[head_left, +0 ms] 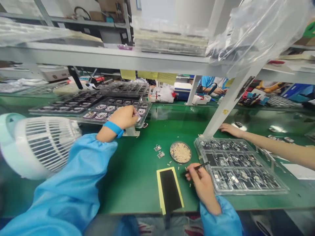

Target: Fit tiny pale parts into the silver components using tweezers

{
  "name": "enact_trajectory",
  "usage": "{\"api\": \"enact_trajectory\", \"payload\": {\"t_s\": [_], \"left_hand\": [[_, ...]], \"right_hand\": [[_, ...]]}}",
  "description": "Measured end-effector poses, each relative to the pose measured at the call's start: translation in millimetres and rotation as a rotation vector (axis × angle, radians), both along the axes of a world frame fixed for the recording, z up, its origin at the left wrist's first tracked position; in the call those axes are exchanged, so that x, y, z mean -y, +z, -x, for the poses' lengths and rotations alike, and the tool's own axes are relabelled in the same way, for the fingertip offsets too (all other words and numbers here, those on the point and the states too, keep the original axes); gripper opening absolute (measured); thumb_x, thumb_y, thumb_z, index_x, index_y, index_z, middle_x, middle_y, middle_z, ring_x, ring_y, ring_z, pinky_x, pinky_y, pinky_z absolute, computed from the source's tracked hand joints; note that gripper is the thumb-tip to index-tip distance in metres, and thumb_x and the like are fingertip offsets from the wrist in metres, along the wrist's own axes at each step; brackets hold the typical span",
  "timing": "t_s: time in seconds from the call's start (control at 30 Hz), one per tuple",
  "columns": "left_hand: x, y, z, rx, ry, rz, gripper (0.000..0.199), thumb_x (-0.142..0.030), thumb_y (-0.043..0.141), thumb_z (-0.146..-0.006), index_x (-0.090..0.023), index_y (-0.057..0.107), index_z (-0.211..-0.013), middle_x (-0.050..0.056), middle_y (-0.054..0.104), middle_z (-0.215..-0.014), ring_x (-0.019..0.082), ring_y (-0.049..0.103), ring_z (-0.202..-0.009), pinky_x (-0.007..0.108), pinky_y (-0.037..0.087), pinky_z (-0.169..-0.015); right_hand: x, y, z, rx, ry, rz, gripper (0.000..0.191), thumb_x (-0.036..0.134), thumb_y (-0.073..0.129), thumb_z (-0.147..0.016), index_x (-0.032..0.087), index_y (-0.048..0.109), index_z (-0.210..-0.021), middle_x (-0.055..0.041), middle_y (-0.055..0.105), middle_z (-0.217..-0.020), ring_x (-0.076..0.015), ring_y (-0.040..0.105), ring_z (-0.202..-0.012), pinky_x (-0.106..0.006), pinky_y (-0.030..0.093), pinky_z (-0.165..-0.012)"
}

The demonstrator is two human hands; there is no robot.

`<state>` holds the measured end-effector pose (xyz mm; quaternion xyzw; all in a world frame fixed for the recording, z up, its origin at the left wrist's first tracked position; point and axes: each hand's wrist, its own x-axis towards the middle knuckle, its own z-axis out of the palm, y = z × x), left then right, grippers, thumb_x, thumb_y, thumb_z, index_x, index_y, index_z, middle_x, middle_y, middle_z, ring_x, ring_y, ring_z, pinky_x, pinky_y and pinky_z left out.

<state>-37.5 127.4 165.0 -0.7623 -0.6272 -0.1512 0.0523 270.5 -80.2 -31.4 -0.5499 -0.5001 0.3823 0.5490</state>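
The head view shows a green counter running beneath both hands. Left of and below the left hand stands a white-and-mint fan. Right of the right hand lies a clear compartment tray filled with small metal parts; beyond it, another person's forearm reaches in from the right. The left hand is over the near right corner of a clear plastic tray of framed parts, its fingers bent down at a part; whether they grip it, I cannot tell. Just left of the right hand is a black pad with a yellow border. Above and left of that hand sits a round dish of tiny pale pieces. The right hand pinches a slim black tool like a pen. Between the hands lie two small metal pieces, near the dish.
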Motion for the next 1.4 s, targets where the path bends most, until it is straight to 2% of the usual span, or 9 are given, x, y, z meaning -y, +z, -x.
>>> {"api": "enact_trajectory", "payload": {"t_s": [0.1,0.13,0.23,0.3,0.4,0.47,0.87,1.13,1.4], "left_hand": [[31,-10.7,-13,0.409,-0.159,-0.221,0.025,-0.024,0.05,-0.091,-0.019,0.063,-0.112,0.009,0.07,-0.106,0.027,0.065,-0.099,0.036,0.05,-0.085],[45,-19.1,-20,0.573,-0.269,-0.184,0.025,-0.026,0.049,-0.094,-0.02,0.062,-0.114,0.008,0.069,-0.107,0.025,0.066,-0.098,0.033,0.052,-0.081],[83,-61.1,-47,0.933,-0.593,0.446,0.029,-0.036,0.048,-0.097,-0.019,0.061,-0.115,0.004,0.068,-0.089,0.018,0.068,-0.069,0.025,0.048,-0.053],[101,-97.6,-63,0.987,-0.675,0.81,0.027,-0.032,0.057,-0.091,-0.017,0.062,-0.112,0.004,0.068,-0.086,0.015,0.064,-0.061,0.025,0.048,-0.055],[112,-142.5,-76,0.987,-0.655,0.955,0.026,-0.02,0.068,-0.079,-0.015,0.061,-0.104,0.004,0.07,-0.085,0.015,0.065,-0.071,0.025,0.048,-0.064],[114,-156.4,-78,0.883,-0.629,0.937,0.019,-0.018,0.068,-0.079,-0.014,0.065,-0.098,0.002,0.068,-0.077,0.015,0.061,-0.068,0.023,0.044,-0.061],[127,-160.9,-80,0.74,-0.507,0.766,0.025,-0.024,0.059,-0.084,-0.019,0.072,-0.104,-0.002,0.062,-0.067,0.012,0.054,-0.055,0.022,0.036,-0.051],[126,-163.4,-83,0.867,-0.449,0.762,0.02,-0.026,0.059,-0.085,-0.017,0.071,-0.099,0.001,0.068,-0.078,0.015,0.057,-0.064,0.024,0.041,-0.058],[131,-157.0,-79,0.697,-0.522,0.666,0.015,-0.027,0.059,-0.088,-0.022,0.068,-0.098,0.001,0.073,-0.085,0.019,0.065,-0.076,0.027,0.045,-0.069]], "right_hand": [[-4,2.8,5,-0.027,0.133,-0.024,0.025,0.043,0.071,-0.089,0.02,0.064,-0.096,-0.0024,0.065,-0.084,-0.0158,0.063,-0.07,-0.026,0.053,-0.066],[-7,3.8,7,-0.025,0.155,-0.033,0.023,0.041,0.07,-0.089,0.02,0.065,-0.095,-0.0034,0.066,-0.088,-0.0161,0.064,-0.072,-0.026,0.054,-0.067],[-16,4.2,13,-0.01,0.127,-0.027,0.021,0.04,0.069,-0.09,0.02,0.065,-0.095,-0.0051,0.067,-0.093,-0.0183,0.066,-0.078,-0.03,0.055,-0.072],[-21,2.3,15,0.014,0.086,0.008,0.022,0.04,0.069,-0.09,0.02,0.065,-0.098,-0.0049,0.069,-0.09,-0.0197,0.067,-0.079,-0.031,0.055,-0.073],[-22,-0.9,17,0.05,0.062,0.026,0.022,0.04,0.07,-0.089,0.02,0.065,-0.097,-0.0051,0.07,-0.089,-0.0206,0.068,-0.079,-0.032,0.055,-0.074],[-21,-1.9,17,0.074,0.063,0.026,0.021,0.039,0.07,-0.089,0.02,0.065,-0.096,-0.0051,0.07,-0.089,-0.0206,0.069,-0.08,-0.031,0.055,-0.074],[-14,9.8,18,0.009,0.018,0.001,0.02,0.039,0.07,-0.09,0.02,0.066,-0.095,-0.0059,0.073,-0.088,-0.02,0.072,-0.082,-0.031,0.058,-0.077],[-6,9.8,18,0.068,-0.066,-0.035,0.021,0.039,0.069,-0.09,0.02,0.067,-0.096,-0.0091,0.074,-0.095,-0.0229,0.072,-0.088,-0.035,0.06,-0.083],[-16,5.6,20,0.218,-0.015,-0.021,0.019,0.039,0.069,-0.09,0.02,0.068,-0.096,-0.007,0.074,-0.091,-0.021,0.072,-0.079,-0.031,0.06,-0.074]]}}
